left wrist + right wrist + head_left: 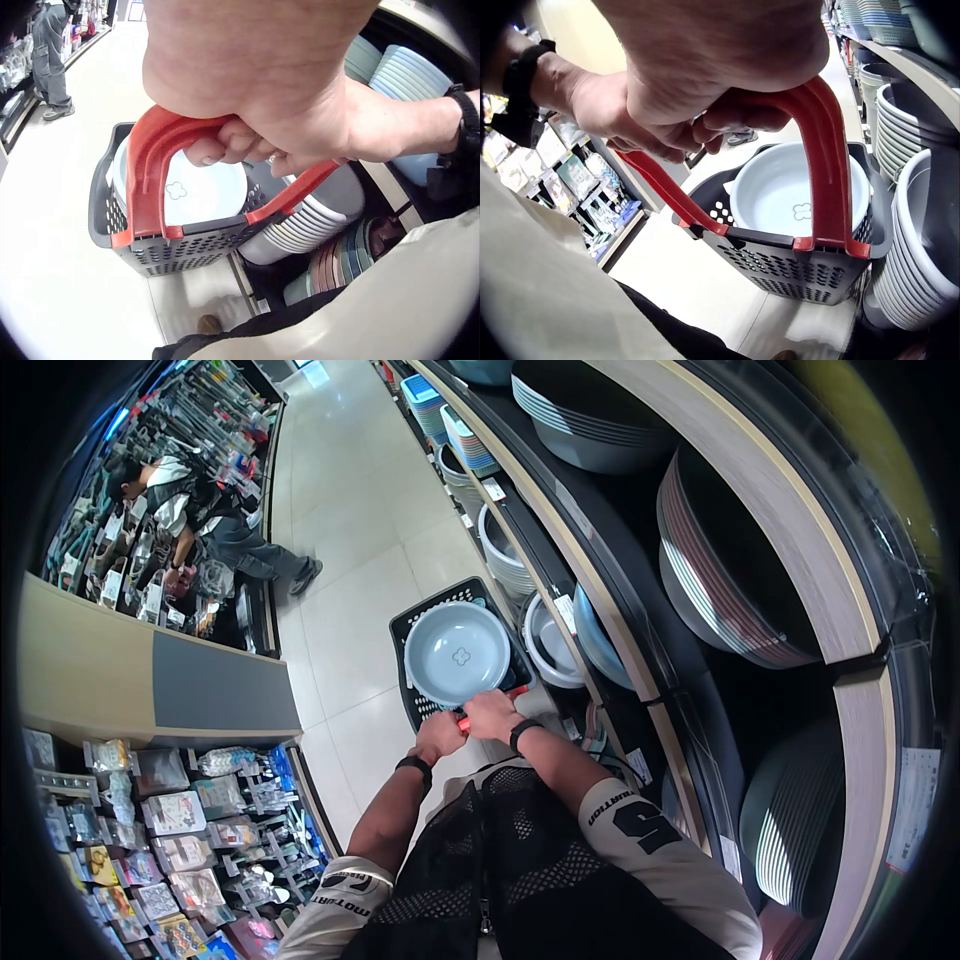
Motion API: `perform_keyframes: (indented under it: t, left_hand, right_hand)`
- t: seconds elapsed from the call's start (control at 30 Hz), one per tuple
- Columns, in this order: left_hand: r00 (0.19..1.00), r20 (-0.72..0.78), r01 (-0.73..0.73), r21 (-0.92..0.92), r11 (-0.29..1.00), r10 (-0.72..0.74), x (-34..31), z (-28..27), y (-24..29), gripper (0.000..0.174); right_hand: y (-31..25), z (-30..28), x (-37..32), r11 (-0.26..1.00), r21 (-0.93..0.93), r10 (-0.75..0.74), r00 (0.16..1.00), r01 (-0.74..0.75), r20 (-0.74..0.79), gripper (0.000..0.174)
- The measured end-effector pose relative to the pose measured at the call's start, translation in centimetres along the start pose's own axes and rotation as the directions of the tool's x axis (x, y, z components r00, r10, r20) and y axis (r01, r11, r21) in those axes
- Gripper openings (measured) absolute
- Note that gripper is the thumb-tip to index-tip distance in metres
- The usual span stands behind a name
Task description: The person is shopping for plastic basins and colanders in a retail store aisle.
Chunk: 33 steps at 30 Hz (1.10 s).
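Side by side, my left hand (440,737) and right hand (492,715) grip the red handle (146,169) of a black shopping basket (402,628). Fingers of both hands curl round the handle's top bar, as the right wrist view shows with the handle (829,165) rising from the basket's near rim. Inside the basket sits a pale blue basin (455,650), with a small flower-shaped mark on its bottom. The basin covers most of what lies below it. Perforated sides of the basket (795,266) face me.
Shelves on the right hold stacked basins (715,580), buckets (505,555) and plastic baskets (470,440), close beside the basket. Packaged goods (185,810) hang on the left. A person (215,520) bends toward the far left shelf. Tiled floor (345,580) runs up the aisle.
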<state>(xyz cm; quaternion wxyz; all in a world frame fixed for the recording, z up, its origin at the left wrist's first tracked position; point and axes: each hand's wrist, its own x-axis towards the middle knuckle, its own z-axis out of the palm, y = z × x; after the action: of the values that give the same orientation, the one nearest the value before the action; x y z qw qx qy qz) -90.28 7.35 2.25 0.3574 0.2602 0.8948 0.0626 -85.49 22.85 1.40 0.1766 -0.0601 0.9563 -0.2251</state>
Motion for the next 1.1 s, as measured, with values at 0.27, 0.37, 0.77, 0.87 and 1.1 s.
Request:
perform_keyframes:
  t: [0.27, 0.37, 0.77, 0.87, 1.1]
  left_hand:
    - [1.0, -0.019, 0.011, 0.022, 1.0, -0.011, 1.5, -1.0, -1.0, 0.032]
    - [1.0, -0.01, 0.016, 0.017, 1.0, -0.016, 1.8, -1.8, -0.9, 0.032]
    - [1.0, -0.016, 0.012, 0.04, 0.999, -0.012, 4.4, -3.5, -2.1, 0.031]
    - [0.999, -0.031, 0.028, 0.019, 0.999, -0.027, 5.1, -4.1, -2.1, 0.032]
    - [0.999, -0.036, -0.009, -0.001, 1.0, 0.009, 7.5, -5.7, -3.2, 0.033]
  right_hand:
    - [0.0, -1.0, 1.7, 1.0, -0.001, -0.003, 1.0, 0.003, -0.003, 0.018]
    - [0.6, -0.6, 2.7, 1.0, -0.011, -0.01, 1.0, 0.01, -0.017, 0.021]
    - [1.3, -1.9, 5.6, 1.0, -0.012, -0.017, 1.0, 0.018, 0.01, 0.019]
    - [1.7, -2.4, 6.4, 1.0, -0.009, -0.024, 1.0, 0.024, -0.018, 0.019]
    - [2.6, -3.3, 8.9, 1.0, -0.014, -0.018, 1.0, 0.018, -0.016, 0.02]
